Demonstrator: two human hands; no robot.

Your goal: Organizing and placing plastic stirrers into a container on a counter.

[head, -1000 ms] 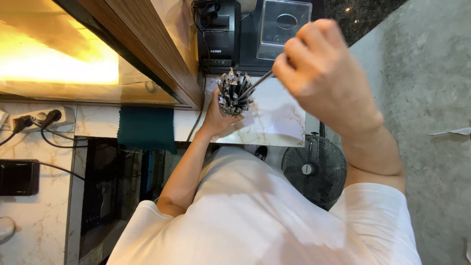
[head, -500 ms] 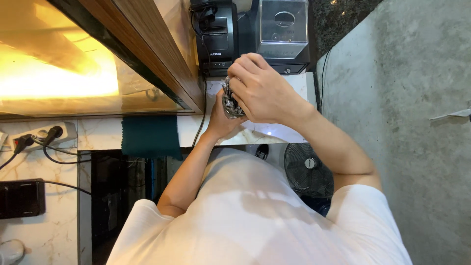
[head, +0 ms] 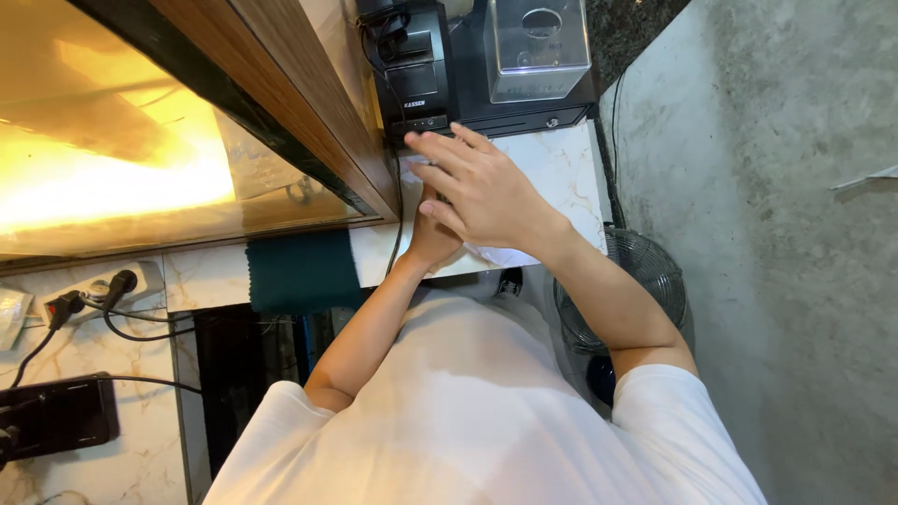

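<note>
Hands over marble counter

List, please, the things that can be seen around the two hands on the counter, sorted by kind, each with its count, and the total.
Hands: 2, the right hand above the left hand
Black printer: 1
Clear plastic box: 1
Dark green cloth: 1
Floor fan: 1
White power strip: 1
Total: 7
</note>
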